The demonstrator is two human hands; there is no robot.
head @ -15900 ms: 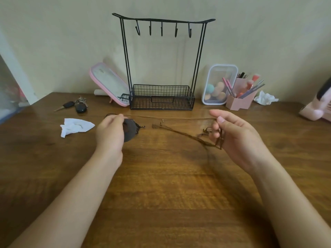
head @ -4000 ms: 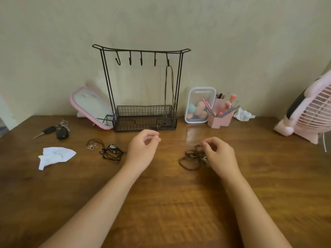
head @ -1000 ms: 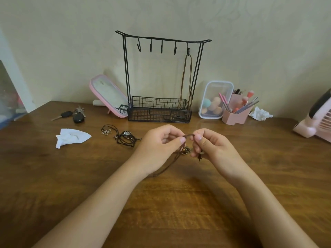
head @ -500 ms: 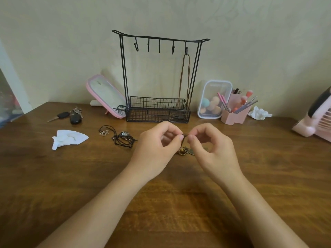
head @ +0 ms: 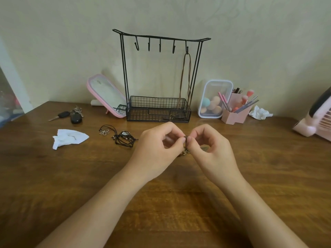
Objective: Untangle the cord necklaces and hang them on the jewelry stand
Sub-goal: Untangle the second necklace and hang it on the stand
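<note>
Where your two hands meet just above the table [head: 53, 176], a brown cord necklace [head: 186, 138] is caught between them. Your left hand [head: 157, 145] pinches it with thumb and forefinger, the other fingers curled in. Your right hand [head: 213, 147] pinches the same short stretch from the other side, so the fingertips of both hands nearly touch. Small metal charms [head: 186, 152] dangle below the pinch; most of the cord is hidden behind your hands.

To your left on the wood lies a tangle of black cord necklaces [head: 123, 138], with a flower pendant [head: 104, 132] at its far end. Behind your hands stands the black wire jewelry stand [head: 161, 37]. One brown necklace [head: 187, 77] hangs from its rightmost hook, its lower end down in the wire basket [head: 157, 111].

Further out on the left are a white tissue [head: 69, 138], a bunch of keys [head: 71, 115] and a tilted pink mirror [head: 105, 94]. On the right sit a clear box of sponges [head: 215, 99], a pink brush holder [head: 234, 113], a crumpled tissue [head: 260, 113] and a pink fan [head: 317, 120].
</note>
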